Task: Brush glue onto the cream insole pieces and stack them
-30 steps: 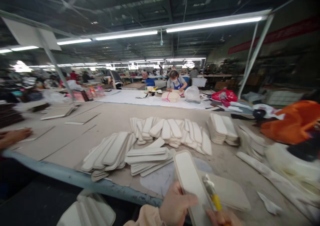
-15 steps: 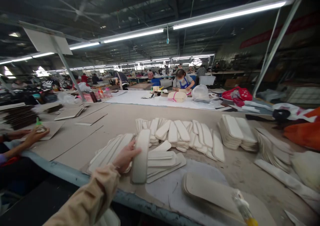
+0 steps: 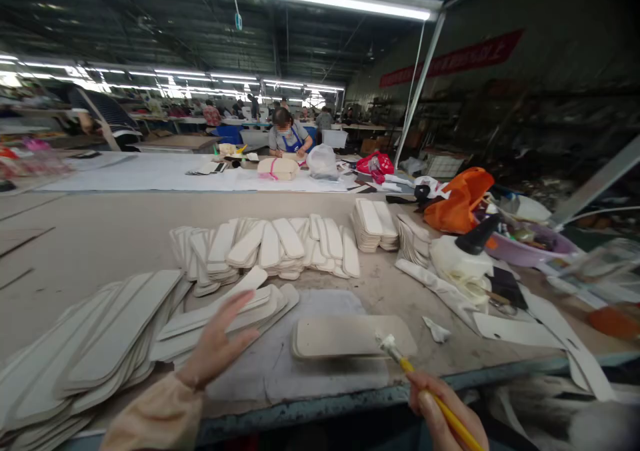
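My left hand [image 3: 220, 341] is empty, its fingers spread, over a small pile of pale rounded strips [image 3: 187, 324]. To its left, a larger fanned pile of similar strips [image 3: 120, 338] reaches the table's front edge. In my right hand [image 3: 435, 408] is a brush [image 3: 407, 364] with a yellow handle. Its tip, coated in something whitish, is over the right part of a short stack of rounded boards [image 3: 340, 336]. I cannot tell whether the bristles touch the top board. Under that stack is a pale sheet [image 3: 280, 354].
Behind, more strips [image 3: 270, 244] lie in overlapping rows, with neat stacks [image 3: 373, 224] beside them. At right are a white container with a black nozzle [image 3: 463, 254], an orange bag [image 3: 460, 201] and a purple basin [image 3: 525, 251]. A co-worker [image 3: 290, 134] sits across the table.
The view has swung right. My left hand has let go of the pale strip it held at the left pile. My right hand with the brush has come into view.
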Demonstrator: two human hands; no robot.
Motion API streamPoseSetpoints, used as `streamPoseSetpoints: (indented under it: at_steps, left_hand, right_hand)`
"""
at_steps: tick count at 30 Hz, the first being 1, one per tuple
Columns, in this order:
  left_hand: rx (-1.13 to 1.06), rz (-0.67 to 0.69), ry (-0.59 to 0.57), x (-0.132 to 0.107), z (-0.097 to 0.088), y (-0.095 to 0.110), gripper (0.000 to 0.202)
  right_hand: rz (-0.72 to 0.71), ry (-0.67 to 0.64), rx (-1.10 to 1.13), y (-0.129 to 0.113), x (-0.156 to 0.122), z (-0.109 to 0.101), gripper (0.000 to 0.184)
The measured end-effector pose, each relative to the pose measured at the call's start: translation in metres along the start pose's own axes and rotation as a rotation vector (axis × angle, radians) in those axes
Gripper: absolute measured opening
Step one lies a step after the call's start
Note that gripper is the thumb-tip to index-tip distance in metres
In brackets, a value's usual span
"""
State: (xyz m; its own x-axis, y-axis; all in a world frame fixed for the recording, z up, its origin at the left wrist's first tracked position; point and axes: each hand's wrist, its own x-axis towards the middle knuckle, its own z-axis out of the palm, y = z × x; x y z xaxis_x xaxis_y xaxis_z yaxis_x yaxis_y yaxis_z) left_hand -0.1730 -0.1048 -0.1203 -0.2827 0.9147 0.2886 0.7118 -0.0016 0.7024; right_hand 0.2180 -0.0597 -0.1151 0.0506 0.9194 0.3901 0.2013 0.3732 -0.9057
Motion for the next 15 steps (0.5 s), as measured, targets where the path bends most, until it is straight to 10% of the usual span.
streamPoseSetpoints:
  at_steps: [5,15]
  left_hand:
    - [-0.304,0.159,-0.197,-0.011,0.093,0.046,0.085]
    - [-0.385,0.079,-0.208,-0.004,0.104,0.027,0.08]
  right_hand:
    - [-0.047,-0.067,0.11,0.013,0.013,-0.001,0.028]
    - [0.121,-0.174,0.081,-0.013,0.023,0.051,0.029]
